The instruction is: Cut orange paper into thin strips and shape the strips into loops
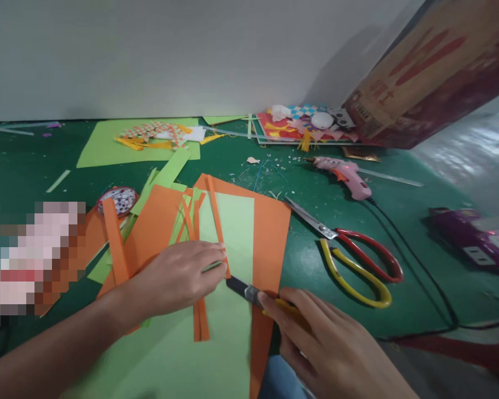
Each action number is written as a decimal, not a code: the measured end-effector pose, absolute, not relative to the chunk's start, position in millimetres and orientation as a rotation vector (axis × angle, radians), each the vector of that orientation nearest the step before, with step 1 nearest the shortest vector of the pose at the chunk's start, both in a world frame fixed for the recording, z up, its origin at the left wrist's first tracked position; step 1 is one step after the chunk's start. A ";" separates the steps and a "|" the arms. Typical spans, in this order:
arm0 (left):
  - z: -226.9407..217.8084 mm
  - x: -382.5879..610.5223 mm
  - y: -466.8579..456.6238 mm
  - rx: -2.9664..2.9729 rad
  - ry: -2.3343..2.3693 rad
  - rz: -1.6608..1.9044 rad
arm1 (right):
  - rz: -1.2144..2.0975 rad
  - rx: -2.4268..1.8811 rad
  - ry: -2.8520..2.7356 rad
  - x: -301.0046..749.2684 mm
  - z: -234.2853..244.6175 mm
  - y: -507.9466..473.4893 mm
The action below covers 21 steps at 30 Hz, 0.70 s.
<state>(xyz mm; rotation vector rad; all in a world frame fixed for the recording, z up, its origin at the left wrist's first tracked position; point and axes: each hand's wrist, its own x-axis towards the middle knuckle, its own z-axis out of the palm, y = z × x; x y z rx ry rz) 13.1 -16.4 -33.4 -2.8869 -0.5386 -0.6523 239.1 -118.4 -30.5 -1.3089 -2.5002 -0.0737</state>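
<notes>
Pinched between the fingers of my left hand point(187, 271) is a narrow orange paper strip point(215, 213). My right hand point(316, 338) grips a yellow-handled utility knife point(244, 289), its dark blade end touching or very near the strip's lower end. Under both lies a light green paper sheet point(228, 343) on top of an orange sheet point(270, 221). Another orange strip point(201, 321) passes beneath my left hand. More cut orange and green strips point(187, 216) are heaped just beyond that hand.
Red-and-yellow-handled scissors point(328, 233) lie open at right, below a pink glue gun point(345, 172) with a black cord. A purple tape dispenser point(469, 235) sits further right. Woven paper crafts point(153, 136) rest at the back, and a brown paper bag point(432, 72) stands behind.
</notes>
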 end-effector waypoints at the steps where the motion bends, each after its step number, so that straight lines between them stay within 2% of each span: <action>1: -33.6 12.9 -16.4 -2.883 -0.535 -0.659 | -0.074 -1.308 -2.496 238.5 -30.4 -117.6; 21: -30.7 12.4 -17.0 -2.874 -0.546 -0.706 | -0.115 -1.305 -2.530 238.9 -26.4 -108.7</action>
